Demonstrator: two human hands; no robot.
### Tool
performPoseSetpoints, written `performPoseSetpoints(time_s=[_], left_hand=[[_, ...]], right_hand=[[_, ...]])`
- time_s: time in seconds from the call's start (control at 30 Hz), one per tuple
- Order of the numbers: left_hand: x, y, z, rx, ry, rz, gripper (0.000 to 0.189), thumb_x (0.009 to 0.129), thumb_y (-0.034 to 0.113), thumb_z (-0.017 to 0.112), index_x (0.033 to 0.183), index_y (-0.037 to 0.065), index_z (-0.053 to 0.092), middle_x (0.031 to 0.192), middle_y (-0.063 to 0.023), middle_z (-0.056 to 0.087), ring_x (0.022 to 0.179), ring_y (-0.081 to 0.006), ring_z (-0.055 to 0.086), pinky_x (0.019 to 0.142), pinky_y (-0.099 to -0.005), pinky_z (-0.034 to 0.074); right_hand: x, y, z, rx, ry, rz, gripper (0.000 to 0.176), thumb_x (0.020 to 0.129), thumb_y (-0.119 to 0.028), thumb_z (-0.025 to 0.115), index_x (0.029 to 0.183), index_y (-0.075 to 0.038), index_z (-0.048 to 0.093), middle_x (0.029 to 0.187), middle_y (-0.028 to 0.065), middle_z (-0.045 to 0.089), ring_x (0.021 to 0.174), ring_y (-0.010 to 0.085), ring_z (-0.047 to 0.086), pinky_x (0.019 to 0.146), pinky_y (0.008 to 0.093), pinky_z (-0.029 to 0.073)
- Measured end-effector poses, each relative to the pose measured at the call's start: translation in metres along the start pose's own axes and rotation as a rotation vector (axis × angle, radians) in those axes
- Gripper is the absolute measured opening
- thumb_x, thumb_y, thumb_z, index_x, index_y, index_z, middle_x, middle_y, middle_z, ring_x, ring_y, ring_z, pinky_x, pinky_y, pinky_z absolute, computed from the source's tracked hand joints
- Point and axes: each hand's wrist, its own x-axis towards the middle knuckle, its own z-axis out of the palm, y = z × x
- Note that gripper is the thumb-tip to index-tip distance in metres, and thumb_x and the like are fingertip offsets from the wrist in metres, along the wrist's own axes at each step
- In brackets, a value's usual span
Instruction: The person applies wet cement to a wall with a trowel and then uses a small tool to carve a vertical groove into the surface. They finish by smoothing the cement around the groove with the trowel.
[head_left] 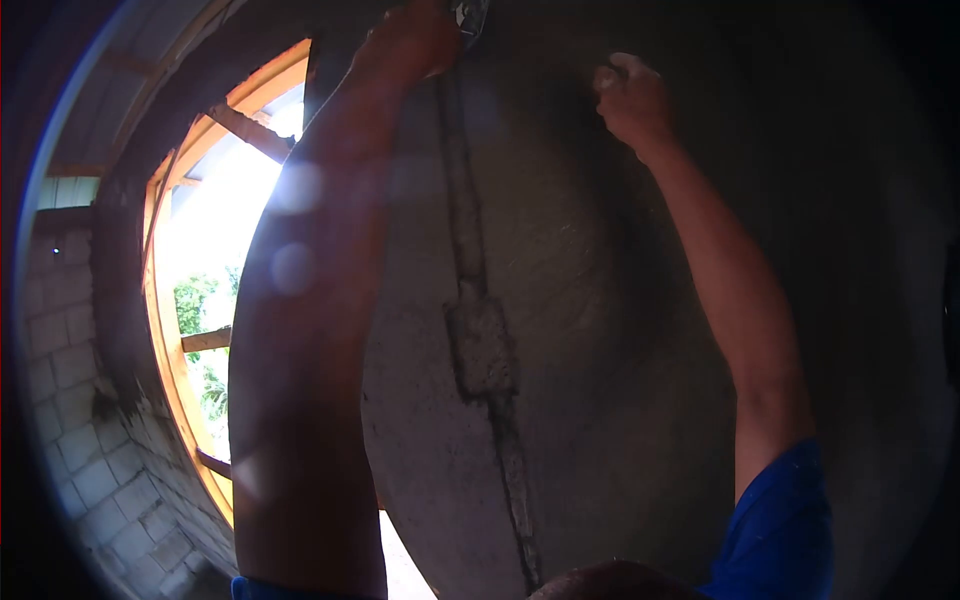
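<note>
Hands, both raised against grey wall (600, 350): left hand (405, 42) touching metal piece (470, 14) just right of it, above groove (480, 330), grip unclear; right hand (630, 95) clenched in a fist, further right.

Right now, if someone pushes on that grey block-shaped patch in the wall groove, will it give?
Probably rigid: the patch looks like set mortar bedded in the groove. Its edges may crumble, since dark cracks outline it. Likely rough rather than slippery, judging by the grainy wall around it.
</note>
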Motion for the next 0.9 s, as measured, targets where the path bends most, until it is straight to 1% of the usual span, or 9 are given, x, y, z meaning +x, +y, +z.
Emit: performPoseSetpoints(time_s=[0.03, 0.13, 0.33, 0.43, 0.53, 0.6, 0.67, 0.73, 0.9], left_hand=[[0.009, 0.002, 0.005, 0.102, -0.007, 0.081, 0.025, 0.08, 0.015, 0.055, 0.096, 0.0, 0.069, 0.102, -0.0244, 0.064, 0.098, -0.0396, 0.063, 0.083, -0.0472, 0.051], [-0.011, 0.021, -0.018, -0.139, 0.01, -0.109, 0.03, 0.081, 0.016, 0.056, 0.103, 0.001, 0.067, 0.107, -0.0269, 0.062, 0.104, -0.0405, 0.06, 0.088, -0.0483, 0.049], [0.021, 0.025, 0.008, 0.016, 0.008, -0.074, 0.033, 0.083, 0.017, 0.055, 0.114, 0.008, 0.062, 0.116, -0.0189, 0.061, 0.11, -0.0361, 0.058, 0.093, -0.0457, 0.047], [0.034, 0.006, 0.025, 0.063, 0.178, 0.137, 0.038, 0.086, 0.021, 0.048, 0.117, 0.001, 0.057, 0.101, -0.0267, 0.063, 0.093, -0.0401, 0.063, 0.074, -0.0457, 0.053], [0.01, -0.028, 0.017, -0.416, 0.005, 0.063, 0.041, 0.089, 0.029, 0.046, 0.12, 0.003, 0.056, 0.089, -0.0187, 0.065, 0.075, -0.028, 0.065, 0.054, -0.037, 0.053], [-0.03, -0.061, 0.018, -0.801, -0.04, -0.165, 0.04, 0.093, 0.036, 0.042, 0.113, 0.005, 0.059, 0.075, -0.0078, 0.059, 0.056, -0.0126, 0.054, 0.04, -0.0254, 0.043], [-0.068, -0.094, 0.036, -0.93, 0.052, -0.255, 0.038, 0.095, 0.037, 0.039, 0.104, 0.006, 0.059, 0.068, -0.0012, 0.051, 0.047, -0.0056, 0.043, 0.039, -0.0217, 0.037], [-0.101, -0.144, 0.077, -1.123, 0.108, -0.085, 0.036, 0.097, 0.035, 0.037, 0.096, 0.005, 0.058, 0.067, -0.0012, 0.051, 0.047, -0.0063, 0.042, 0.039, -0.0212, 0.036], [-0.163, -0.174, 0.113, -0.572, 0.202, -0.108, 0.036, 0.098, 0.032, 0.037, 0.1, 0.001, 0.057, 0.067, -0.0063, 0.05, 0.057, -0.015, 0.051, 0.055, -0.0324, 0.042]], right_hand=[[0.002, 0.009, -0.004, 0.03, -0.004, 0.026, 0.045, 0.091, -0.027, 0.05, 0.127, 0.001, 0.05, 0.123, 0.0227, 0.056, 0.113, 0.0354, 0.055, 0.098, 0.0411, 0.043], [0.001, 0.017, -0.023, 0.061, 0.002, 0.069, 0.044, 0.091, -0.027, 0.051, 0.125, 0.001, 0.052, 0.121, 0.0222, 0.057, 0.113, 0.0346, 0.055, 0.098, 0.0402, 0.043], [-0.003, 0.023, -0.052, 0.096, 0.02, 0.074, 0.043, 0.089, -0.026, 0.052, 0.123, 0.001, 0.054, 0.119, 0.022, 0.059, 0.112, 0.0339, 0.057, 0.096, 0.0401, 0.044], [-0.006, 0.033, -0.061, 0.027, 0.029, 0.046, 0.043, 0.089, -0.027, 0.053, 0.123, 0.0, 0.054, 0.119, 0.0218, 0.059, 0.111, 0.0339, 0.057, 0.096, 0.0405, 0.044], [-0.018, 0.044, -0.075, 0.032, 0.024, 0.093, 0.044, 0.089, -0.029, 0.053, 0.123, 0.0, 0.055, 0.118, 0.0214, 0.059, 0.111, 0.0341, 0.057, 0.096, 0.0407, 0.044], [-0.027, 0.052, -0.078, 0.031, 0.016, 0.119, 0.045, 0.09, -0.03, 0.053, 0.123, 0.0, 0.055, 0.118, 0.0211, 0.06, 0.11, 0.034, 0.058, 0.095, 0.0407, 0.044], [-0.036, 0.054, -0.078, 0.033, -0.008, 0.15, 0.045, 0.09, -0.03, 0.053, 0.123, 0.0, 0.055, 0.117, 0.0208, 0.061, 0.109, 0.0335, 0.058, 0.095, 0.0404, 0.044], [-0.049, 0.049, -0.074, 0.044, -0.045, 0.186, 0.045, 0.09, -0.03, 0.053, 0.123, 0.0, 0.055, 0.115, 0.0204, 0.062, 0.108, 0.0326, 0.059, 0.094, 0.0399, 0.044], [-0.085, 0.022, -0.07, -0.03, -0.111, 0.187, 0.044, 0.09, -0.029, 0.054, 0.122, 0.001, 0.055, 0.111, 0.0205, 0.064, 0.106, 0.0308, 0.06, 0.092, 0.0385, 0.045]])
